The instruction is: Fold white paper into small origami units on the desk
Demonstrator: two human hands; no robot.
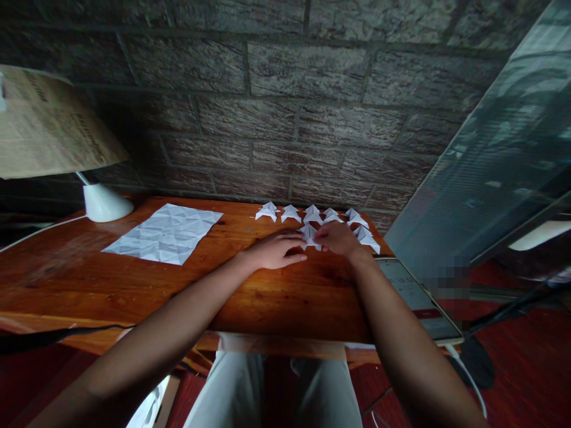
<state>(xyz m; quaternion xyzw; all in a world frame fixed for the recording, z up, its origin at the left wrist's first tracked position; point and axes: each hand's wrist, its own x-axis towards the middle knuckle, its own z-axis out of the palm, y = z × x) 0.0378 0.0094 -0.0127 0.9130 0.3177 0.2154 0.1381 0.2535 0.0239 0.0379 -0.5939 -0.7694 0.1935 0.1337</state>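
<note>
On the wooden table, a white folded paper piece [308, 233] lies between my two hands. My left hand [280, 246] rests flat at its left side, fingers stretched and thumb apart, the fingertips touching its edge. From the right, my right hand [338, 239] has its fingers curled in a pinch at the paper's right edge. Behind them runs a row of several similar folded paper pieces, among them one [266, 211] at the left end and one [355, 217] at the right end. Another folded piece [367, 239] sits just right of my right hand, partly covered by it.
A creased white paper sheet [165, 235] lies on the left of the table [285, 303]. Behind it stands a lamp with a white base [106, 202]. A tablet [417, 300] with a white cable lies along the right edge. A brick wall [285, 119] closes off the back.
</note>
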